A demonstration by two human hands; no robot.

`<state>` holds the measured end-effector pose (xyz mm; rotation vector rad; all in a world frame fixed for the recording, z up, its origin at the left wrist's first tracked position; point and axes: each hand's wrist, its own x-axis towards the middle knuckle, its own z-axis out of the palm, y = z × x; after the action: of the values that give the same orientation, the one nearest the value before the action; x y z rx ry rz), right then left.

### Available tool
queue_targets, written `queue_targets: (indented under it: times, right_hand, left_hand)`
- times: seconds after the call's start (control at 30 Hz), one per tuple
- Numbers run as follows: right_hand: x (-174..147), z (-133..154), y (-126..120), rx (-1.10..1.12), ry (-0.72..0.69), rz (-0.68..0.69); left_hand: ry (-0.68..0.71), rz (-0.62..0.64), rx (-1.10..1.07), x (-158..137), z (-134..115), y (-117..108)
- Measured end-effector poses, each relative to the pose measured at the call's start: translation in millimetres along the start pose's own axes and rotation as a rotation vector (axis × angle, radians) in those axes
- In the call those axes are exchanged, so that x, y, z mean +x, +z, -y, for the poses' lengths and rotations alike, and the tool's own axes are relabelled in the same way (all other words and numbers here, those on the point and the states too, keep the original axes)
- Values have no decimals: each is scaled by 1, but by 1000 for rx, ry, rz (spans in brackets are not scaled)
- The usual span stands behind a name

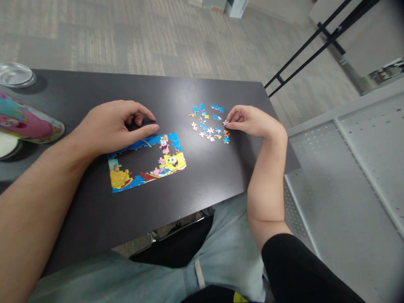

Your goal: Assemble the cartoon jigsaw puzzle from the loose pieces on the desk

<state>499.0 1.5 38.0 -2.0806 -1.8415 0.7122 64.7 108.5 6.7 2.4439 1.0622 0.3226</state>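
The left hand (pixel 109 126) is half open, fingers curled and thumb apart from them, holding nothing that shows; it sits over the puzzle's upper edge, and whether it touches is unclear. The right hand (pixel 254 120) has thumb and fingertips closed on a small pinkish piece (pixel 225 123), beside the loose pieces (pixel 210 131) scattered toward the far right corner of the table (pixel 214 168). The puzzle (pixel 175 162), its border mostly joined around a gap, lies between the table's far and near edges, left of those pieces. A printed can (pixel 28 120) lies toward the left end, with a round lid (pixel 15 75) by the far edge.
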Motion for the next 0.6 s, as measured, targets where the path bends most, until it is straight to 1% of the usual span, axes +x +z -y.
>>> queue_targets:
  times: [0.07, 0.17, 0.27, 0.4, 0.6]
  right_hand:
    - [-2, -1, -3, -30, 3, -17]
    - [-6, -1, -6, 40, -33, 58]
    - [-10, 3, -5, 83, -28, 141]
    - [-14, 9, -1, -1, -26, 155]
    - [-21, 13, 2, 14, 17, 104]
  left_hand:
    - [2, -3, -11, 1, -2, 0]
    - [14, 2, -16, 1, -3, -1]
    - [21, 6, -6, 0, -4, -2]
    - [18, 13, -3, -1, -7, -2]
    - [-5, -4, -18, 0, -10, -2]
